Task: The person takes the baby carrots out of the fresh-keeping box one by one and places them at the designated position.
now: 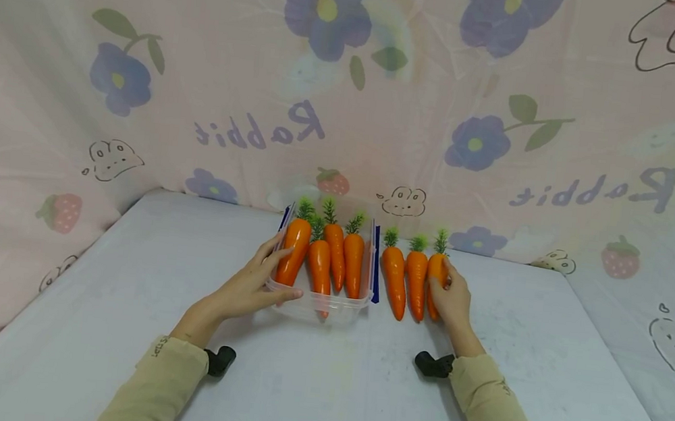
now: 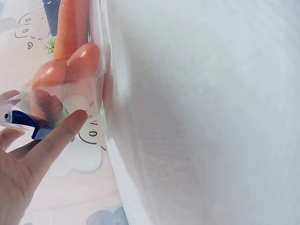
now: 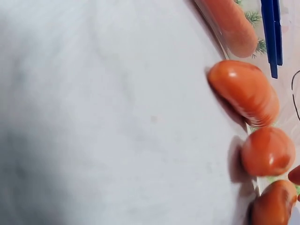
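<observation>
The right grip (image 1: 454,300) pinches the end carrot (image 1: 435,266); two loose carrots (image 1: 415,279) lie just left, so three stay unboxed. Farther left, four boxed carrots (image 1: 354,266) fill the box (image 1: 343,302), which the left grip (image 1: 247,288) touches, fingers spread.

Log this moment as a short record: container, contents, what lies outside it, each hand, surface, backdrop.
Container: clear plastic box, no lid on it, blue clips at its sides
Inside: four carrots, green tops toward the backdrop
Outside: three carrots in a row, right of the box
Left hand: rests against the box's left side, fingers extended
Right hand: holds the rightmost carrot, which lies in the row
Surface: white table
Backdrop: printed fabric with flowers, strawberries and mirrored "Rabbit" lettering
</observation>
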The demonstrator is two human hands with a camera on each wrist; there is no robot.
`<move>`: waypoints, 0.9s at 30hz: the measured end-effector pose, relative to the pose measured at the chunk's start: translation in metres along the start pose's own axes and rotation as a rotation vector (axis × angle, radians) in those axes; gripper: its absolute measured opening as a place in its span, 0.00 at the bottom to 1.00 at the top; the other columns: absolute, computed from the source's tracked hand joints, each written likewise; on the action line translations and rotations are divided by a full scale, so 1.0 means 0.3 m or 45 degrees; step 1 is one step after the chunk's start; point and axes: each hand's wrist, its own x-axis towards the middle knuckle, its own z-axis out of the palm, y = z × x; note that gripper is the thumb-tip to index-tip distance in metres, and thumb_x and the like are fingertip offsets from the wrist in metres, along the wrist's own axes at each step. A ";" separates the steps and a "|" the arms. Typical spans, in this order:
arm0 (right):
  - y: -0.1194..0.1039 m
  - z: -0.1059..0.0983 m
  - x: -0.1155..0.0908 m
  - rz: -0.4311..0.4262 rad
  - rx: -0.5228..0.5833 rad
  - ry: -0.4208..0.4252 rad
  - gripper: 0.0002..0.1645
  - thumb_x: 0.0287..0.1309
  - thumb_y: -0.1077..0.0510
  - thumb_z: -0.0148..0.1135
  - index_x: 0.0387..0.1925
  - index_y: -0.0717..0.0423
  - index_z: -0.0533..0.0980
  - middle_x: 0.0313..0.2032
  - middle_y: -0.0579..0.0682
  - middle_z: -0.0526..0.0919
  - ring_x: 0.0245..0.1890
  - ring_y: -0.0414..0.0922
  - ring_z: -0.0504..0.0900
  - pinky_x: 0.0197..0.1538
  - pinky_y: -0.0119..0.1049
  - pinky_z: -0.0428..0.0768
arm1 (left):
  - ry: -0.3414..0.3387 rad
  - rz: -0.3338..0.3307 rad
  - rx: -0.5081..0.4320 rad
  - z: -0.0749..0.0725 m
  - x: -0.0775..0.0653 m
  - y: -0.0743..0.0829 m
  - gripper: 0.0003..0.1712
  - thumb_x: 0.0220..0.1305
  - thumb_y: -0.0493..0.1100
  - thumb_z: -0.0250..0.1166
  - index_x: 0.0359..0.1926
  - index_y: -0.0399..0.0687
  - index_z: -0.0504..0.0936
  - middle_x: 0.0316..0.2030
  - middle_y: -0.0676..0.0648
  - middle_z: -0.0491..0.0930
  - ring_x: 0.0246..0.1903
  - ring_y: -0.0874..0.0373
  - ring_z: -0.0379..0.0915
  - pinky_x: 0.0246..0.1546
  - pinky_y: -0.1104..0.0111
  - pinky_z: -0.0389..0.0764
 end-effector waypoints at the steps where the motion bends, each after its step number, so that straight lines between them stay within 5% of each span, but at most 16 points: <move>1: 0.000 -0.001 0.001 -0.005 0.003 0.001 0.36 0.67 0.56 0.48 0.73 0.57 0.53 0.69 0.67 0.59 0.67 0.63 0.61 0.67 0.56 0.63 | -0.001 -0.001 0.002 0.000 0.000 0.001 0.52 0.57 0.63 0.66 0.73 0.44 0.55 0.76 0.51 0.31 0.73 0.40 0.40 0.65 0.40 0.57; 10: -0.018 -0.011 0.008 -0.012 -0.014 0.017 0.36 0.68 0.54 0.48 0.73 0.59 0.52 0.71 0.73 0.47 0.71 0.67 0.48 0.71 0.60 0.51 | -0.005 -0.006 -0.002 -0.002 -0.001 0.005 0.52 0.57 0.63 0.65 0.73 0.43 0.54 0.76 0.52 0.30 0.74 0.41 0.39 0.66 0.40 0.56; 27: -0.188 -0.009 -0.004 -0.206 0.185 0.116 0.32 0.67 0.55 0.52 0.71 0.54 0.60 0.73 0.64 0.49 0.71 0.63 0.52 0.70 0.61 0.54 | 0.001 0.000 -0.004 0.002 0.000 0.001 0.52 0.57 0.63 0.66 0.73 0.43 0.55 0.76 0.51 0.31 0.74 0.41 0.40 0.66 0.40 0.56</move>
